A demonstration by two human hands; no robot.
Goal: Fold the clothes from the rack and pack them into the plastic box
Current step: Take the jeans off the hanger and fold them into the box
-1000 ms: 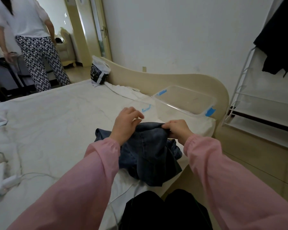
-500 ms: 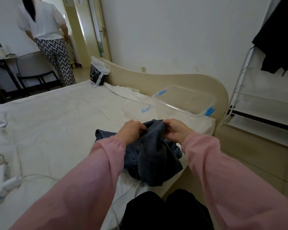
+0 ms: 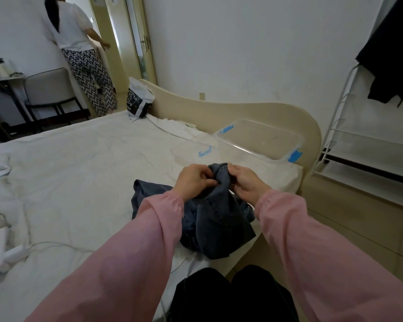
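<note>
The denim garment lies crumpled at the near corner of the bed, right in front of you, with one bunched edge lifted off the heap. Your left hand and right hand both pinch that raised edge, fingers curled round the cloth and the two hands nearly touching. The plastic box sits open just beyond, against the headboard, and nothing shows inside it.

You look to be at the start of the fold: finding a hem or waistband to work from. Next you would need to slide your hands apart along that edge, shake the garment out and lay it flat on the bed before folding. A dark garment hangs on the rack to your right, not yet taken down.

A second ago your hands were set wider along the cloth; they have since drawn together. The other person across the room has turned away toward the wall.
</note>
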